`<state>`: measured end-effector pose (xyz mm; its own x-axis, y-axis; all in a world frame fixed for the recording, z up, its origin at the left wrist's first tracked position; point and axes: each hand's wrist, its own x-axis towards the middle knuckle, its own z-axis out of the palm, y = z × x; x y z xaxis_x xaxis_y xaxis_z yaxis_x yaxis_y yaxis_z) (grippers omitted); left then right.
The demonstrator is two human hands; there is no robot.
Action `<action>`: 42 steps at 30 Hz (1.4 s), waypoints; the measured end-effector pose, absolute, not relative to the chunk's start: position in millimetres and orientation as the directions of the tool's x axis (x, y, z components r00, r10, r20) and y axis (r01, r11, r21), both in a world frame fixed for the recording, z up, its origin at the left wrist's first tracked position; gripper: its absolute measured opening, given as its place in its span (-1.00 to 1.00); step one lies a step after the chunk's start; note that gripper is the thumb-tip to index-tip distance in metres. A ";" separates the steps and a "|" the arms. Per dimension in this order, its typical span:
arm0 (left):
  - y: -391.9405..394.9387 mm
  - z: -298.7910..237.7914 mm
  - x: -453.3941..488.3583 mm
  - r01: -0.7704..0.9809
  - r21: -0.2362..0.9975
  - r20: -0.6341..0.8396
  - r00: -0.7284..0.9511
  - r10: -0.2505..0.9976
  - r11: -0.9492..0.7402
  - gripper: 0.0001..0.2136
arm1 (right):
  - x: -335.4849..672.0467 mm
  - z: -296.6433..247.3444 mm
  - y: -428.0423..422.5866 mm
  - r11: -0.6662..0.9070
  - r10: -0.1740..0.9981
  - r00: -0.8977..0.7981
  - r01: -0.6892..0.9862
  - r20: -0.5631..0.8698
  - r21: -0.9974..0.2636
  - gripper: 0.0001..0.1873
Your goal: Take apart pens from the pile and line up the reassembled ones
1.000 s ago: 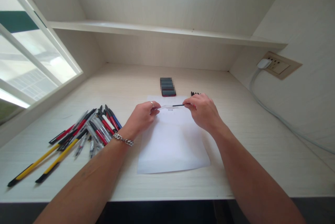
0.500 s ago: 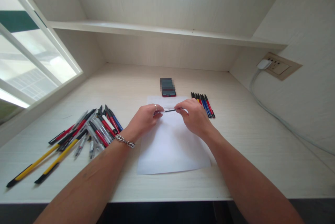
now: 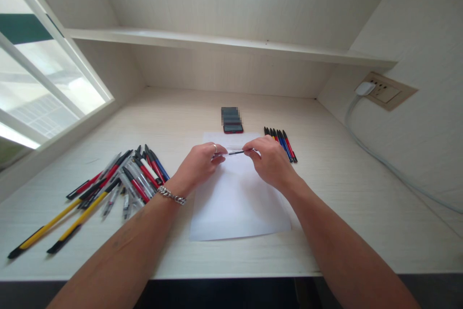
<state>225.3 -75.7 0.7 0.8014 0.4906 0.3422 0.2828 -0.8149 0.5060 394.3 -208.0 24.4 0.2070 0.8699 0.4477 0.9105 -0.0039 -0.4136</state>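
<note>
Over the upper part of a white sheet of paper [image 3: 240,208], my left hand [image 3: 200,164] and my right hand [image 3: 269,159] face each other with fingertips a short gap apart. A thin dark pen refill [image 3: 236,153] spans that gap, pinched at its right end by my right thumb and fingers. My left hand, with a ring and a chain bracelet, is closed on a slim clear pen barrel [image 3: 221,154], mostly hidden by the fingers. The refill's left end meets or enters the barrel; I cannot tell which.
A loose heap of pens [image 3: 126,179], red, black, blue, clear and yellow, lies left of my left forearm. Several pens in a row [image 3: 285,145] lie beyond my right hand. A phone [image 3: 232,121] is behind the paper. A white cable [image 3: 390,167] runs from the wall socket [image 3: 390,91].
My right hand has shifted very slightly to the right with the refill. My left hand stays almost where it was.
</note>
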 end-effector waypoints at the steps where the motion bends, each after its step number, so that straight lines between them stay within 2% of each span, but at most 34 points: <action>1: -75.8 1.0 225.1 0.283 0.505 0.344 0.801 0.491 -0.815 -0.82 | 394.0 24.8 -208.3 -0.005 0.870 0.210 0.908 0.445 -0.418 -0.79; 5: -75.0 -0.1 224.9 0.294 0.543 0.326 0.790 0.519 -0.787 -0.82 | 392.9 24.2 -208.8 -0.024 0.867 0.255 0.879 0.427 -0.477 -0.81; 8: -73.0 -1.7 225.2 0.296 0.591 0.304 0.781 0.546 -0.751 -0.83 | 393.9 21.5 -207.0 -0.014 0.859 0.306 0.816 0.411 -0.579 -0.86; 12: -69.4 -2.3 225.5 0.313 0.629 0.270 0.770 0.578 -0.712 -0.83 | 401.0 14.9 -200.0 0.043 0.840 0.402 0.619 0.364 -0.784 -0.69; 14: -67.9 -2.4 225.3 0.331 0.637 0.261 0.757 0.599 -0.696 -0.83 | 406.2 9.5 -195.7 0.033 0.813 0.475 0.539 0.336 -0.842 -0.66; 16: -67.1 -2.8 225.0 0.337 0.648 0.258 0.746 0.613 -0.683 -0.82 | 410.0 3.0 -191.6 -0.041 0.796 0.511 0.579 0.324 -0.814 -0.70; 19: -66.6 -3.5 224.5 0.334 0.658 0.256 0.744 0.617 -0.675 -0.82 | 410.2 -6.6 -185.1 -0.151 0.841 0.434 0.762 0.324 -0.630 -0.82; 21: -66.1 -3.9 224.4 0.339 0.653 0.250 0.748 0.615 -0.677 -0.83 | 407.0 -11.2 -179.8 -0.183 0.869 0.389 0.827 0.305 -0.531 -0.83; 28: -63.6 -3.9 224.4 0.356 0.637 0.238 0.753 0.614 -0.684 -0.85 | 397.3 -17.3 -167.1 -0.255 0.899 0.363 0.889 0.245 -0.381 -0.77; 35: -64.2 -2.2 224.2 0.376 0.603 0.240 0.755 0.610 -0.703 -0.84 | 396.8 -17.4 -168.6 -0.266 0.905 0.359 0.896 0.228 -0.355 -0.77; 42: -64.5 0.7 222.8 0.405 0.560 0.244 0.753 0.611 -0.722 -0.83 | 414.0 0.8 -188.8 -0.185 0.855 0.412 0.810 0.315 -0.557 -0.84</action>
<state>222.8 -64.5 0.7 0.7528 0.6114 0.2439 0.4053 -0.7224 0.5602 414.0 -188.8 0.8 0.4121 0.8548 0.3154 0.8099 -0.1850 -0.5567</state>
